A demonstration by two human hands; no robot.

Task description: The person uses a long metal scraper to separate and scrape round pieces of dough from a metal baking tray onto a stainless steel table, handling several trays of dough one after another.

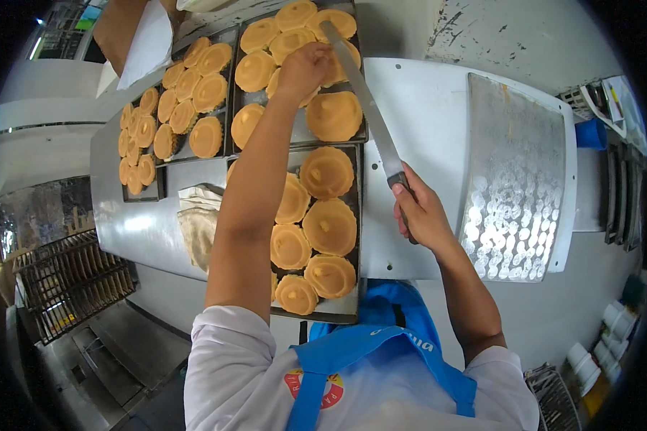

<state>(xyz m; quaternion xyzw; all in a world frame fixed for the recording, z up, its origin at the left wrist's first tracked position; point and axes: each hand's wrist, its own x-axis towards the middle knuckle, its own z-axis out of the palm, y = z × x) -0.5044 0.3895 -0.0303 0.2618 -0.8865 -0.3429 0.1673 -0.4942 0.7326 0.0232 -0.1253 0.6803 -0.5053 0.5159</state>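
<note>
My right hand [420,207] grips the dark handle of a long serrated knife [371,110]. Its blade slants away to the upper left, and its tip overlaps a baked pastry shell [331,22] in the far tray. My left hand [308,70] reaches over that metal baking tray [294,129], fingers curled among the golden shells. Whether they pinch a shell is hidden. Beside the knife lies a large round shell [334,116]. Nearer me, a second baking tray [345,310] holds several shells [330,227], partly covered by my left forearm.
Two more trays of shells [209,92] [146,131] stand to the left. A folded cloth [198,226] lies on the steel table [135,215]. To the right, a white board [415,108] carries a marked metal sheet [512,161]. A blue container [591,134] sits beyond it.
</note>
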